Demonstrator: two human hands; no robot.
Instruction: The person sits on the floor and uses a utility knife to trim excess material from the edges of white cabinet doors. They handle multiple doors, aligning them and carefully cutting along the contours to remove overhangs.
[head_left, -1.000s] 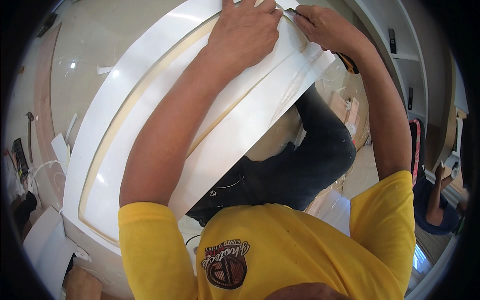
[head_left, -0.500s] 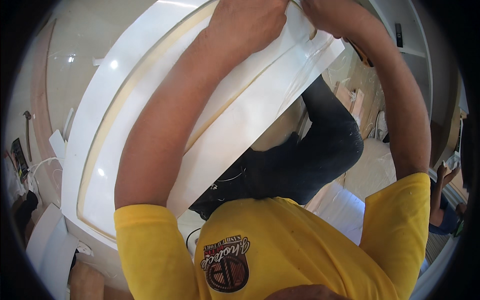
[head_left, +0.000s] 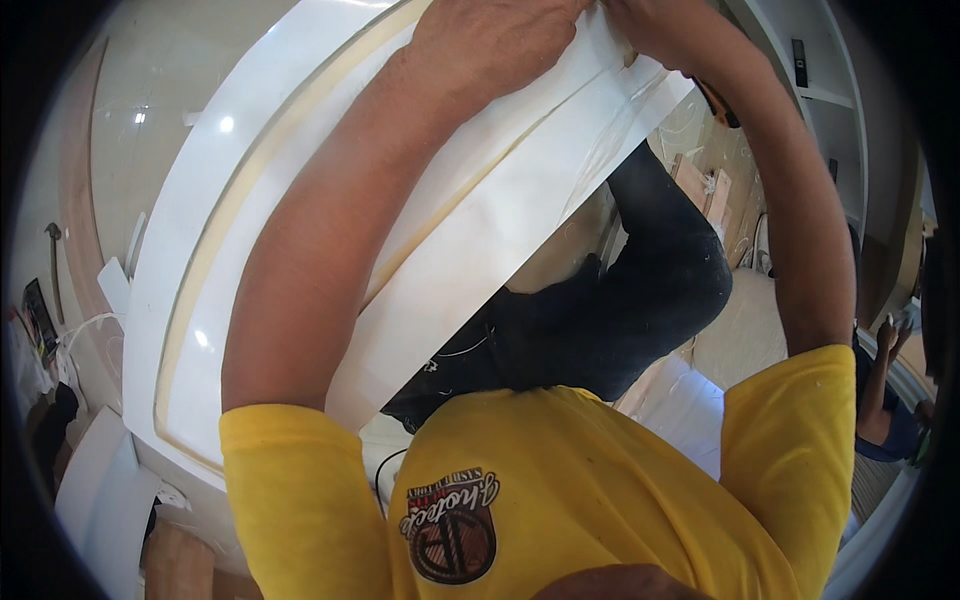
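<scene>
A large white panel (head_left: 470, 270) with a curved outer rim lies across my lap, tilted, its straight edge over my dark trousers. Tan bands (head_left: 235, 200) run along the curve and across its face. Near the far corner the white surface looks wrinkled, like a thin film. My left hand (head_left: 500, 45) rests at the panel's far end, fingers curled and meeting my right hand; what they pinch is hidden. My right hand (head_left: 660, 35) is closed at the same spot, partly cut off by the upper edge. An orange-and-black handle (head_left: 716, 101), like a utility knife's, sticks out beneath it.
On the floor at left lie a hammer (head_left: 54, 270) and a white cable (head_left: 90, 325). A curved white piece (head_left: 95, 510) stands lower left beside a brown board (head_left: 178, 565). Wood offcuts (head_left: 700, 185) lie past my knee. A white shelf unit (head_left: 830, 100) and another person (head_left: 880, 400) are at right.
Both hands and forearms have shifted slightly, still together at the panel's far end. More of the orange-and-black handle shows. The panel has barely moved.
</scene>
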